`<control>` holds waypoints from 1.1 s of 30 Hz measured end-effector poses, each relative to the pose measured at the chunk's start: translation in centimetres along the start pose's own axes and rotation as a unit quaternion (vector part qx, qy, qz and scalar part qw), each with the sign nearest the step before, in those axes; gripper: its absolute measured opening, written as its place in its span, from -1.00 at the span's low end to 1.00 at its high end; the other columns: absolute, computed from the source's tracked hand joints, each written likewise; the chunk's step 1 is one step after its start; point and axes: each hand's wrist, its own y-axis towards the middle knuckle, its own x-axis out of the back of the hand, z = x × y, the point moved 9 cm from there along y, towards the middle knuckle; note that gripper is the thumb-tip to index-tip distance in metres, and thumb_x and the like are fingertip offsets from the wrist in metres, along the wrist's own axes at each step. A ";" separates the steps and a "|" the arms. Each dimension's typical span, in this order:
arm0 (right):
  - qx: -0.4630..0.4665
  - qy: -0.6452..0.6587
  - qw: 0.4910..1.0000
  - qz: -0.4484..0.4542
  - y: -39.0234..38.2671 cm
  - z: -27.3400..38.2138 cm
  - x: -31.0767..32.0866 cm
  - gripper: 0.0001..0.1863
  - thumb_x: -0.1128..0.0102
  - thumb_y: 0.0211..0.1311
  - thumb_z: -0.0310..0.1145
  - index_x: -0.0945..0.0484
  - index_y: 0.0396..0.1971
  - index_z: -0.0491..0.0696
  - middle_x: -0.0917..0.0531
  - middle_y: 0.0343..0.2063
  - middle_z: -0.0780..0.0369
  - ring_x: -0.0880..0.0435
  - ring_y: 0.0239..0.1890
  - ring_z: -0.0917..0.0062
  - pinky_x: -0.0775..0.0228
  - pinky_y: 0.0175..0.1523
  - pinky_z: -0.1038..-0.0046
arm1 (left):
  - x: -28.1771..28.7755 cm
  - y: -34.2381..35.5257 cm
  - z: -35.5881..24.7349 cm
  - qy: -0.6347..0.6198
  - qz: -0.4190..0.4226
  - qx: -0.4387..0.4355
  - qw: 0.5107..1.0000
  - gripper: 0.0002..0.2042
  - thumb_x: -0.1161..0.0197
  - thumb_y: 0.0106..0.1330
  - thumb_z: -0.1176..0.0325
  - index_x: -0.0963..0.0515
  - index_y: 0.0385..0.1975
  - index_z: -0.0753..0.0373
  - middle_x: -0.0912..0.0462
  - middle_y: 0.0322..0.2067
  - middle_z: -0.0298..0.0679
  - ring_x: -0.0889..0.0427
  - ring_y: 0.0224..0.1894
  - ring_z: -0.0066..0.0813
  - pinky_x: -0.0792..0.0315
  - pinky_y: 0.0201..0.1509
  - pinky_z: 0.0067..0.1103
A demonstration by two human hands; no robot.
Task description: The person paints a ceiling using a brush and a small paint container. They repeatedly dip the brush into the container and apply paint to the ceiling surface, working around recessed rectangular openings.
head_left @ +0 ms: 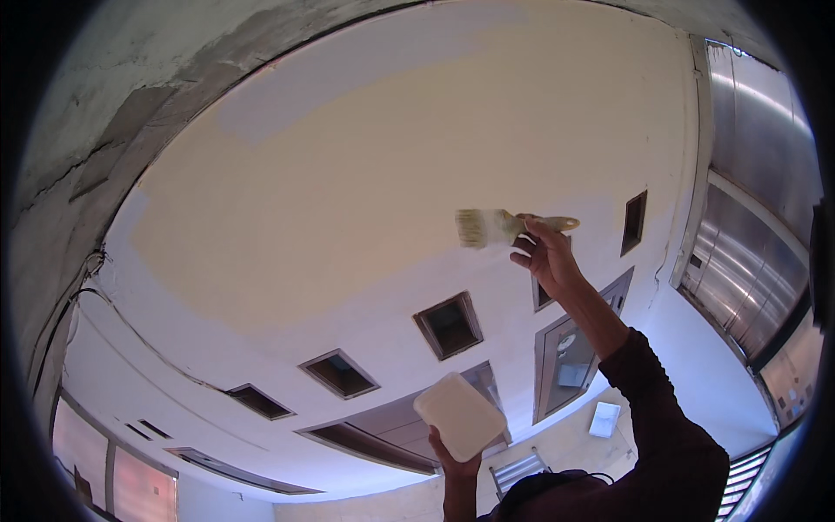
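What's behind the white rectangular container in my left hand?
Parts of a wide framed opening show on both sides of the white rectangular container, with pale wall above. The container covers the opening's middle, so what's there can't be seen.

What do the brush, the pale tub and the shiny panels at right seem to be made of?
Brush: stained fibre bristles, natural or synthetic unclear, in visible strands; smooth handle, wood or plastic. Pale tub: probably matt plastic, given its even colour and rounded corners. Shiny panels: likely metal, from streaky grey reflections.
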 end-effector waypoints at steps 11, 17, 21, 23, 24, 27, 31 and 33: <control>0.336 -0.182 0.923 0.051 12.7 14.8 -15.3 -0.60 -0.38 0.25 -0.27 -0.57 0.00 -0.17 -0.69 -0.17 0.15 -0.73 -0.15 0.42 -0.69 -0.13 0.36 | 1.3 -1.7 -0.5 -0.009 -0.002 -0.015 1.000 -0.26 -0.17 0.30 -0.26 -0.23 0.37 0.04 -0.46 0.18 -0.21 -0.52 0.19 -0.14 -0.54 0.11 -0.03; 0.403 -0.287 0.867 -0.055 15.9 19.0 -10.7 -0.68 -0.28 0.31 -0.35 -0.60 -0.01 -0.18 -0.71 -0.20 0.17 -0.76 -0.18 0.49 -0.71 -0.21 0.51 | 2.2 -2.5 -1.1 -0.024 -0.021 -0.034 0.999 -0.28 -0.10 0.33 -0.27 -0.24 0.36 0.04 -0.47 0.16 -0.22 -0.54 0.17 -0.18 -0.56 0.08 -0.09; 0.454 -0.322 0.824 -0.108 16.0 23.7 -6.0 -0.71 -0.27 0.32 -0.35 -0.64 -0.03 -0.16 -0.72 -0.20 0.17 -0.76 -0.19 0.48 -0.72 -0.22 0.52 | 3.2 -2.6 -1.0 -0.037 0.000 -0.014 0.999 -0.28 -0.10 0.33 -0.27 -0.25 0.36 0.05 -0.47 0.17 -0.22 -0.53 0.17 -0.17 -0.55 0.09 -0.08; 0.471 -0.339 0.804 -0.131 16.0 25.6 -5.4 -0.72 -0.27 0.31 -0.35 -0.65 -0.05 -0.16 -0.72 -0.21 0.18 -0.76 -0.18 0.48 -0.72 -0.22 0.52 | 2.5 -2.9 -1.4 -0.016 -0.026 -0.033 0.999 -0.28 -0.10 0.33 -0.27 -0.25 0.36 0.05 -0.47 0.18 -0.22 -0.53 0.18 -0.17 -0.55 0.10 -0.08; 0.481 -0.347 0.792 -0.144 15.8 26.9 -5.1 -0.72 -0.27 0.31 -0.35 -0.65 -0.06 -0.16 -0.72 -0.21 0.18 -0.76 -0.18 0.48 -0.72 -0.22 0.52 | 2.1 -2.8 -1.5 -0.013 -0.020 -0.035 0.999 -0.28 -0.10 0.33 -0.27 -0.25 0.36 0.05 -0.47 0.18 -0.22 -0.53 0.18 -0.16 -0.55 0.11 -0.07; 0.573 -0.418 0.676 -0.201 15.2 30.0 -6.6 -0.75 -0.29 0.26 -0.28 -0.69 -0.10 -0.02 -0.72 -0.22 0.19 -0.76 -0.22 0.44 -0.66 -0.17 0.41 | 2.0 -2.5 -1.5 -0.009 -0.006 -0.039 0.999 -0.28 -0.10 0.33 -0.27 -0.24 0.36 0.04 -0.47 0.18 -0.22 -0.53 0.19 -0.15 -0.54 0.12 -0.04; 0.597 -0.530 0.558 -0.225 16.0 30.0 -9.5 -0.76 -0.25 0.25 -0.27 -0.69 -0.11 0.08 -0.68 -0.13 0.18 -0.72 -0.18 0.27 -0.58 -0.07 0.25 | 2.7 -2.4 -1.2 -0.017 0.005 -0.024 1.000 -0.28 -0.13 0.32 -0.26 -0.24 0.36 0.04 -0.48 0.18 -0.22 -0.52 0.21 -0.13 -0.53 0.12 0.00; 0.577 -0.583 0.531 -0.213 16.4 29.0 -11.5 -0.75 -0.23 0.25 -0.27 -0.69 -0.10 0.09 -0.68 -0.12 0.18 -0.72 -0.19 0.24 -0.58 -0.09 0.23 | 3.0 -2.2 -0.8 -0.028 0.012 -0.011 0.999 -0.29 -0.13 0.32 -0.26 -0.26 0.36 0.04 -0.50 0.17 -0.23 -0.53 0.20 -0.14 -0.54 0.11 -0.02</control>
